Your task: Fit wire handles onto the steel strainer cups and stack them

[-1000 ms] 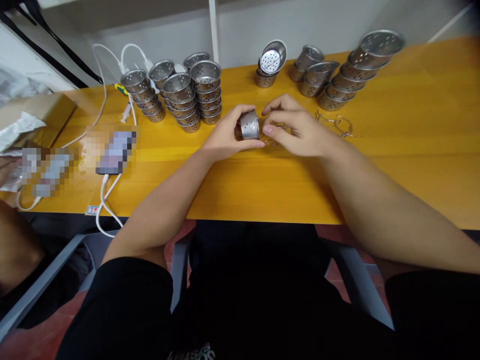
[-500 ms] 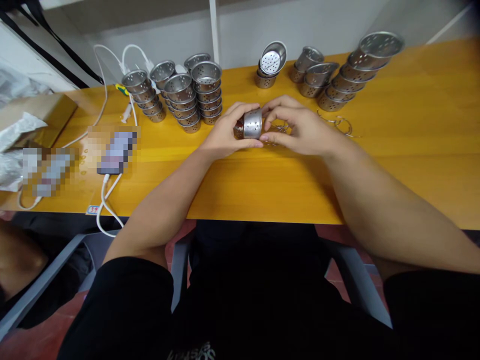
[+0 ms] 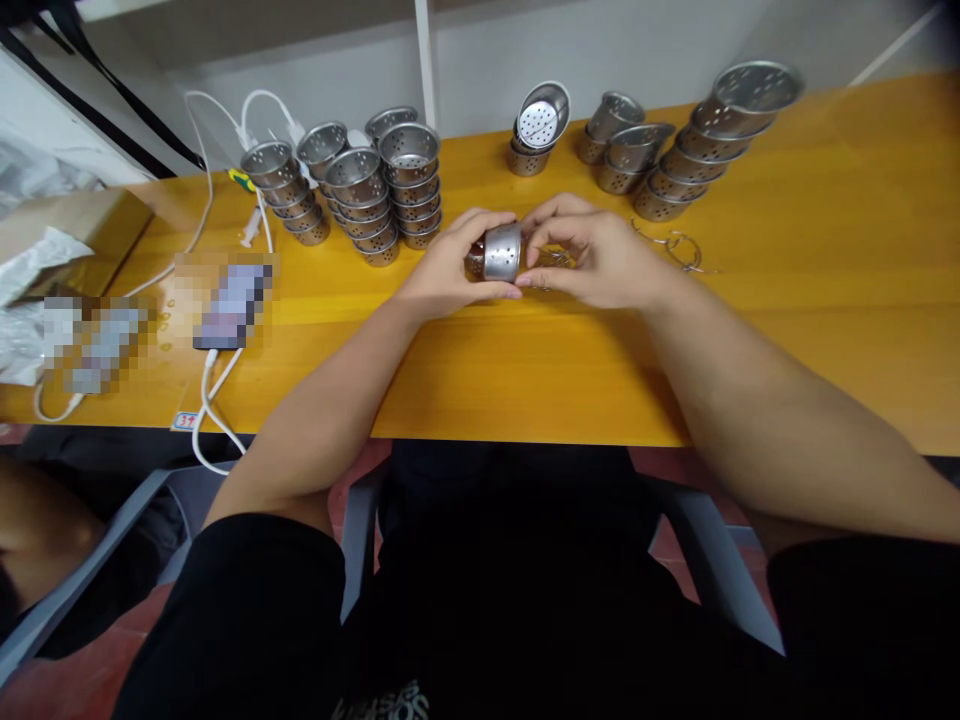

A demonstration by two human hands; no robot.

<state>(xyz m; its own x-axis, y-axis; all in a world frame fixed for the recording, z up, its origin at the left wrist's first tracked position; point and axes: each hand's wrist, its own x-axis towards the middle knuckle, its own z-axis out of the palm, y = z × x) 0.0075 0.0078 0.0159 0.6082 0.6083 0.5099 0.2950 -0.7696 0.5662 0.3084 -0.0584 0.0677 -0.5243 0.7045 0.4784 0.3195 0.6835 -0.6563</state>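
Note:
My left hand [image 3: 448, 262] is wrapped around a small perforated metal cup [image 3: 502, 252] lying on its side just above the table. A dark reddish-brown, shiny piece [image 3: 475, 258] shows at the cup's left end, partly hidden by the palm. My right hand [image 3: 589, 252] is curled at the cup's right end, thumb and fingertips on its edge. Behind and beneath the right fingers lie thin metal wire pieces [image 3: 556, 258]. More wire rings [image 3: 684, 250] lie to the right of that hand.
Stacked perforated cups [image 3: 411, 185] stand at the back left, with more cups [image 3: 541, 125] at back centre. A tall leaning stack [image 3: 709, 150] stands at right. A phone [image 3: 232, 305] with white cables and a cardboard box [image 3: 112, 225] are on the left. Someone's leg [image 3: 45, 525] shows lower left.
Both hands keep almost the same pose around the cup. The whole view has shifted very slightly; the cup appears turned a little.

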